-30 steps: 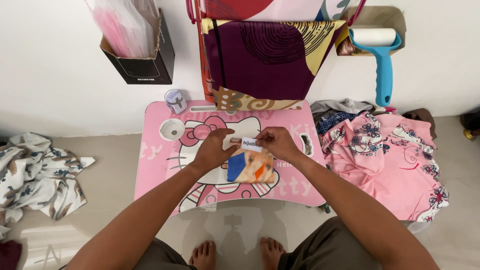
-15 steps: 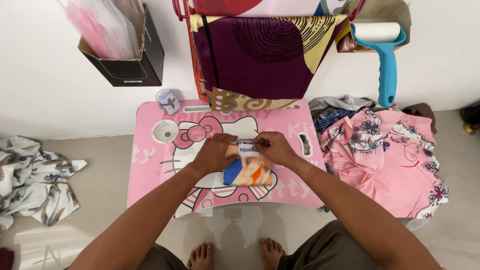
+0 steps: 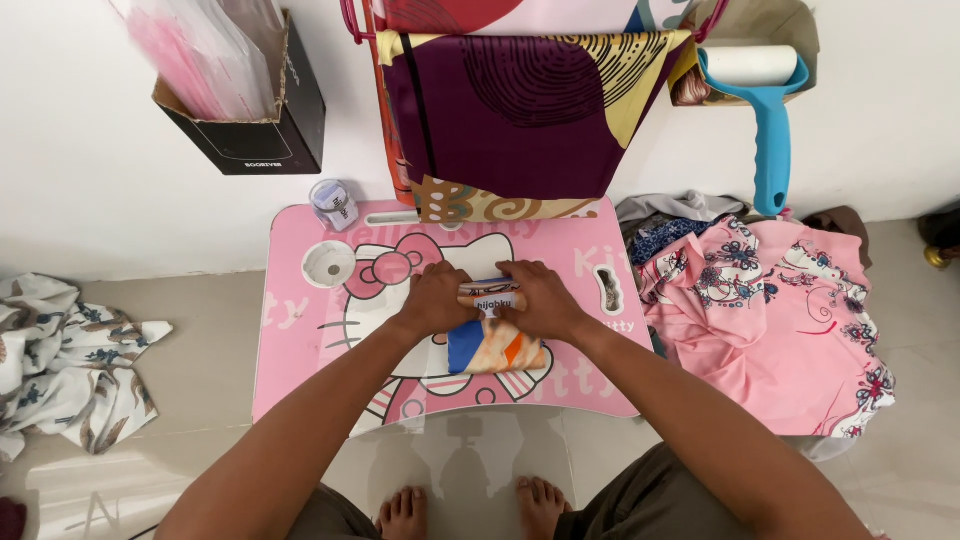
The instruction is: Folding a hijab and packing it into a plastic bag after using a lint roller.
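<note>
A small folded cloth (image 3: 497, 349) in blue, orange and cream lies in a clear packet on the pink cartoon lap table (image 3: 300, 345). A white label strip (image 3: 492, 297) runs across the packet's top edge. My left hand (image 3: 437, 298) presses down on the left end of that strip. My right hand (image 3: 540, 298) presses on its right end, fingers flat over the packet. Both hands rest side by side at the table's middle.
A small clear jar (image 3: 333, 204) stands at the table's back left. A black box (image 3: 255, 110) with pink plastic bags hangs on the wall. Patterned cloths (image 3: 520, 110) hang behind; a blue lint roller (image 3: 768, 120). A pink floral cloth pile (image 3: 770, 315) lies right, white floral cloth (image 3: 60, 365) left.
The packet and both hands have shifted a little nearer me on the table, and the hands now press flat on the label strip. The view has tilted slightly.
</note>
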